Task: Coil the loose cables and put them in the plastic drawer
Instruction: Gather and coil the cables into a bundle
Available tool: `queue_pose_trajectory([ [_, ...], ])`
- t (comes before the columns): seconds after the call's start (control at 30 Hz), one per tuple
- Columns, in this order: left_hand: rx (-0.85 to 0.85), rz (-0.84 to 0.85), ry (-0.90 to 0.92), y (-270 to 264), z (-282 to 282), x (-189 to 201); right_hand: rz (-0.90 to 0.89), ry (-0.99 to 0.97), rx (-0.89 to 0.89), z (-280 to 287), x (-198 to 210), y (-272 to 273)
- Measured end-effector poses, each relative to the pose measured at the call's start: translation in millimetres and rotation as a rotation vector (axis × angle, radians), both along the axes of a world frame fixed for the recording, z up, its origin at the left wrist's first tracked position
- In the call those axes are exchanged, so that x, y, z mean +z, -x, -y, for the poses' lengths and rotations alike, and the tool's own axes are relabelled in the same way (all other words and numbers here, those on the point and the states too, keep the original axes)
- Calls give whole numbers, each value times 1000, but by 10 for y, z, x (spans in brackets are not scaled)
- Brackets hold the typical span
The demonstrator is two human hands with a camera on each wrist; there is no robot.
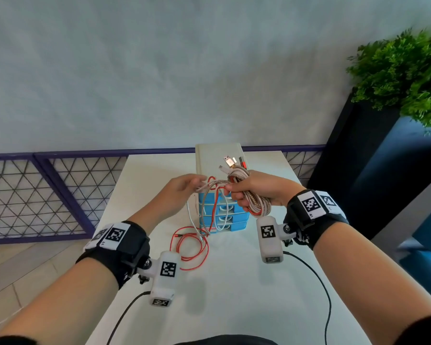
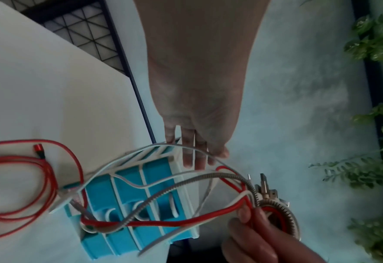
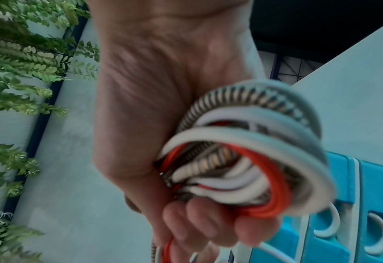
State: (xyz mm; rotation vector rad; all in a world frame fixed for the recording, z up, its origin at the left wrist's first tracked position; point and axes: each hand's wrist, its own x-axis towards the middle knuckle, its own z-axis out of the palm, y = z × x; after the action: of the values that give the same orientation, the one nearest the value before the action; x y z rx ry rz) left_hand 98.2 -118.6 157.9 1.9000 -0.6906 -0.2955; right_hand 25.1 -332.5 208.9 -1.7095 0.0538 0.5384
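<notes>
My right hand (image 1: 237, 195) grips a coil of cables (image 1: 255, 204), red, white and braided, above the blue plastic drawer unit (image 1: 237, 209); USB plugs (image 1: 230, 161) stick up from it. The right wrist view shows the fingers (image 3: 208, 224) curled round the coil (image 3: 242, 160). Loose strands run left from the coil to my left hand (image 1: 187, 188). Its fingers (image 2: 193, 156) are straight, and a white strand lies across them. The rest of the red cable (image 1: 193, 250) lies looped on the white table (image 1: 234, 295) in front of the drawers, its red plug (image 2: 38, 149) beside it.
The drawer unit (image 2: 154, 178) stands mid-table near the far edge, its drawers pushed in. A purple mesh railing (image 1: 35, 190) runs behind and to the left. At the right stand a dark planter with a green plant (image 1: 403, 75) and a blue seat (image 1: 428, 195).
</notes>
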Motion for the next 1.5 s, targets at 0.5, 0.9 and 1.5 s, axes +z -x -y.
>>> queue_pose_trajectory([
  [0.5, -61, -631, 504, 86, 56, 124, 131, 129, -103, 62, 14, -32],
  [0.9, 66, -456, 175, -1, 61, 120, 152, 75, -64, -78, 13, -54],
  [1.5, 12, 271, -561, -129, -65, -176, 129, 108, -139, 39, -17, -64],
])
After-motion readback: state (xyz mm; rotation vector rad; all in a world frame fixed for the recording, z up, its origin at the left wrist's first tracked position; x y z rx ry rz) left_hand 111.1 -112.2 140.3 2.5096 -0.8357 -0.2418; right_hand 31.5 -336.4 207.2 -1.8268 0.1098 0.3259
